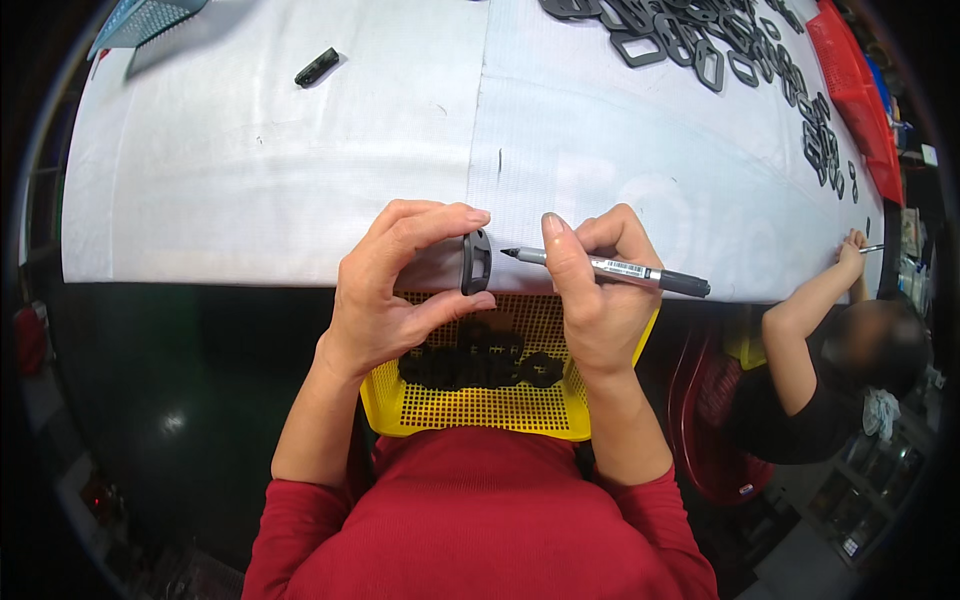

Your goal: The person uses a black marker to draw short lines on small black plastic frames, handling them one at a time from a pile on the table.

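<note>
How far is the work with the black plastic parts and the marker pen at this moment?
Looks done: many black frame parts lie spread on the white table. In hand: the left hand pinches one black frame part edge-on, and the right hand holds a marker pen with its tip pointing at it. Probably left: more black parts wait in the yellow basket on the lap.
</note>
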Available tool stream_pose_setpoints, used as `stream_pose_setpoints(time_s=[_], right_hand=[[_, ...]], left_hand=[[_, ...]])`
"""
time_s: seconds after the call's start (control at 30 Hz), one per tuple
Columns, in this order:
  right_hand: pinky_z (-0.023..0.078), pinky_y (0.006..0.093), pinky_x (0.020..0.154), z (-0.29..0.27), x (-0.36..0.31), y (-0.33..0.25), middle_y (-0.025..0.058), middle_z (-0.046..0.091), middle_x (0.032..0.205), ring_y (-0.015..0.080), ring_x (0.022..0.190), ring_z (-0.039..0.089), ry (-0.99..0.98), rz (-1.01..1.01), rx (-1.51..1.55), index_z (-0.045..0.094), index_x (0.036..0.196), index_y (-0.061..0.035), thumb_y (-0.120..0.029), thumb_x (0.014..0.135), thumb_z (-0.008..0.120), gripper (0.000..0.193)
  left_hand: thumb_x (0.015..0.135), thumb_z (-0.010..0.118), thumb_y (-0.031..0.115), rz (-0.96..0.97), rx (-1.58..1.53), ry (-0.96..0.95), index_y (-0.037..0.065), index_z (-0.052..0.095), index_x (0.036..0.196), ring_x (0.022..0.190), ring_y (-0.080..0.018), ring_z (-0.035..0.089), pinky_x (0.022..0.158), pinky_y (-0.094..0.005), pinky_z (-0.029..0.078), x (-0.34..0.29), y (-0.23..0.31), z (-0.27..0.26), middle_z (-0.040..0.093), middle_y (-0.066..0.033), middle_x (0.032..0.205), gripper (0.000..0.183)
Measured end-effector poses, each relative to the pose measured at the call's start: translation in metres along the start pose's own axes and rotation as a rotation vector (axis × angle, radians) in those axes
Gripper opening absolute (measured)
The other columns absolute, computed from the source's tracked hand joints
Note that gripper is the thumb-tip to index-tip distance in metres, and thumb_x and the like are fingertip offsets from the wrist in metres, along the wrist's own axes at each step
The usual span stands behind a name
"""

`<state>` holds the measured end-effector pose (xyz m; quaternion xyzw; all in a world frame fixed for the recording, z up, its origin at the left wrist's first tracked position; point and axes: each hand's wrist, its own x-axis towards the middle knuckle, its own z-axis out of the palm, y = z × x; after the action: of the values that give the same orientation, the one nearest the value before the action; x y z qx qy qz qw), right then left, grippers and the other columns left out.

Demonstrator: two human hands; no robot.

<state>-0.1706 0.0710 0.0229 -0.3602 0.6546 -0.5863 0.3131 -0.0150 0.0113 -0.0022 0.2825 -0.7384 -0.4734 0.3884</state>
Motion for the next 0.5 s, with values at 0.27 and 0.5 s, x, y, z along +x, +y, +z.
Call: stream_pose_setpoints(time_s=[0.27, 0.5], right_hand=[[0.03, 0.0199, 0.038, 0.0046, -0.0015, 0.0075, -0.0011, 0.046, 0.047, 0.0025, 0.041, 0.04, 0.006, -0.107, -0.091, 0.044, 0.059, -0.0042, -0.002, 0.074, 0.064, 0.025], [0.031, 0.0204, 0.037, 0.0071, 0.0005, 0.0094, -0.0006, 0.046, 0.047, 0.003, 0.041, 0.04, 0.008, -0.113, -0.084, 0.044, 0.059, -0.0038, 0.0, 0.073, 0.063, 0.024]], left_hand=[[0.055, 0.08, 0.005, 0.052, 0.034, -0.017, 0.005, 0.057, 0.108, 0.091, -0.0205, 0.057, 0.079, -0.029, 0.048, -0.0016, -0.0038, -0.0002, 0.062, -0.0081, 0.104, 0.058], [0.056, 0.08, 0.007, -0.007, 0.03, 0.039, 0.003, 0.056, 0.106, 0.089, -0.0198, 0.059, 0.077, -0.0284, 0.048, -0.0002, -0.0023, 0.0021, 0.062, -0.0086, 0.104, 0.056]])
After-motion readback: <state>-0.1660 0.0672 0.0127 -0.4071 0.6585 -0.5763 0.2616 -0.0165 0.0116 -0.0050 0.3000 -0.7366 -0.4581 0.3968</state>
